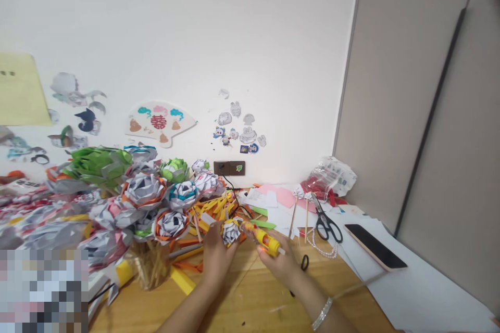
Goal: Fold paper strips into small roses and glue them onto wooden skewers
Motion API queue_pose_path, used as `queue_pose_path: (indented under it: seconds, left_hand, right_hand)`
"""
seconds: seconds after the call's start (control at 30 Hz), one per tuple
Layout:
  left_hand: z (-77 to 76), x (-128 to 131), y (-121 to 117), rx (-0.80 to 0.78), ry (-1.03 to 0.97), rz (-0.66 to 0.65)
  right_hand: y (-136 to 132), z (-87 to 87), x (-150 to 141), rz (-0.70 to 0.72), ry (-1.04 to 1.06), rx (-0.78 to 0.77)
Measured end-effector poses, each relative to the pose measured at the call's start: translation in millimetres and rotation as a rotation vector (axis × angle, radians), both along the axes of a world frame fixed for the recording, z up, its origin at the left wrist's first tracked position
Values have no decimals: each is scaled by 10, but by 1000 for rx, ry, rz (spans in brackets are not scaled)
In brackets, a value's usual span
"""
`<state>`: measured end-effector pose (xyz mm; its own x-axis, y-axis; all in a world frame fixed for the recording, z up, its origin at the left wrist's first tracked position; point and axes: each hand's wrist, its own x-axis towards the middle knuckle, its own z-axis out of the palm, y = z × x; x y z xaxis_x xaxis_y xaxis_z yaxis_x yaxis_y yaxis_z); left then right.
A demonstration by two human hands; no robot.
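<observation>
In the head view, my left hand is closed around a small white paper flower, its folded petals facing up between thumb and fingers. My right hand grips a yellow hot glue gun with a clear glue stick poking out of its back end. The gun's front end is at the right side of the flower; whether it touches the petals I cannot tell. Just left of my hands stand several finished paper flowers on sticks in a clear container.
Yellow and orange paper strips lie behind my hands. To the right are scissors, a bead string, a phone and white paper sheets. A cord runs from the wall socket. A grey panel bounds the right.
</observation>
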<state>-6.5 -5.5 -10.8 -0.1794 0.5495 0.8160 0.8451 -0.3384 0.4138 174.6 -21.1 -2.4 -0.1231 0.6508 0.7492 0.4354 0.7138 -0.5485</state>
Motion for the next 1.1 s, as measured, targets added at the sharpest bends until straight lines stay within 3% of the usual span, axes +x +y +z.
queue_pose_path:
  seconds: [0.8,1.1]
  left_hand:
    - [111,9,-56,46,109,-5]
    - [70,-32,-5,29,55,37]
  right_hand:
    - [-30,82,0,57,-6,-50]
    - [-79,149,3,53,-23,-33]
